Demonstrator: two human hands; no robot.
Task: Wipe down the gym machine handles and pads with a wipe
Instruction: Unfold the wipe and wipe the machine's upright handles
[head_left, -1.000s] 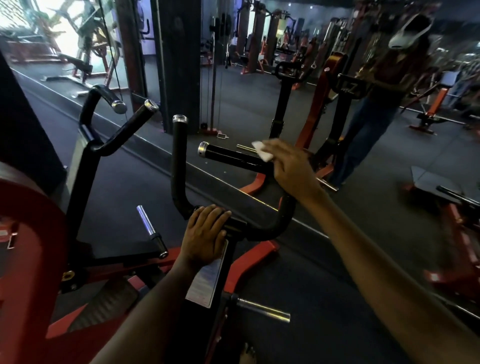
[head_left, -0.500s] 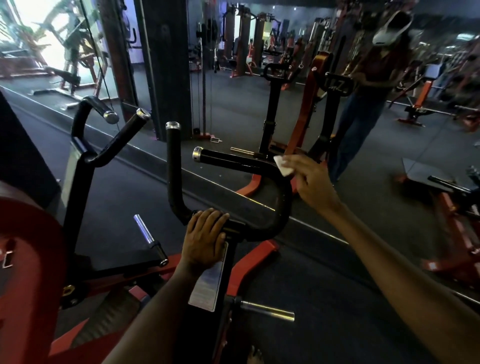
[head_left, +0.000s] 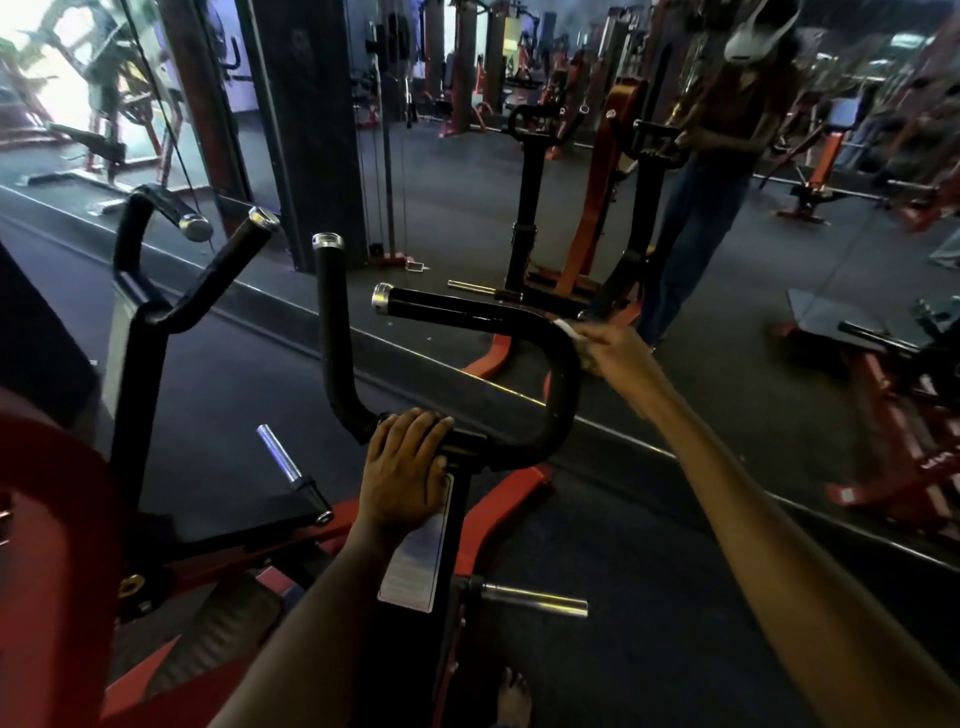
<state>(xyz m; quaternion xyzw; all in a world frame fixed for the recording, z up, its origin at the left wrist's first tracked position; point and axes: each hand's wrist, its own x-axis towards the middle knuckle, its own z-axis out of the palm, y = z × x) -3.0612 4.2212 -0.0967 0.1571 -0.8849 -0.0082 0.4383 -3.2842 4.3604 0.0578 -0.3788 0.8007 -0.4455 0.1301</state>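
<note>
Black foam covers the curved handle (head_left: 563, 364) of the gym machine, which loops from a chrome-capped end at the centre round to the right and down to its mount on the black upright post (head_left: 447, 597). At the right bend of that loop, the right hand (head_left: 618, 353) presses a white wipe (head_left: 566, 328) against the grip, fingers curled round it; only a small strip of the wipe shows at the fingertips. Nearer, the left hand (head_left: 405, 467) lies over the handle's mount, fingers bent over the top of the bar and gripping it. A pale label plate (head_left: 415, 556) runs down the post just beneath that hand. To the left stands a second forked handle (head_left: 156, 312) with chrome end caps, untouched. Two chrome weight pegs (head_left: 283, 452) stick out low on the frame, one to the left and one near right. A red pad (head_left: 57, 519) fills the near left corner. Beyond the handles, a mirror wall (head_left: 727, 260) reflects the person and further machines on the dark floor.
</note>
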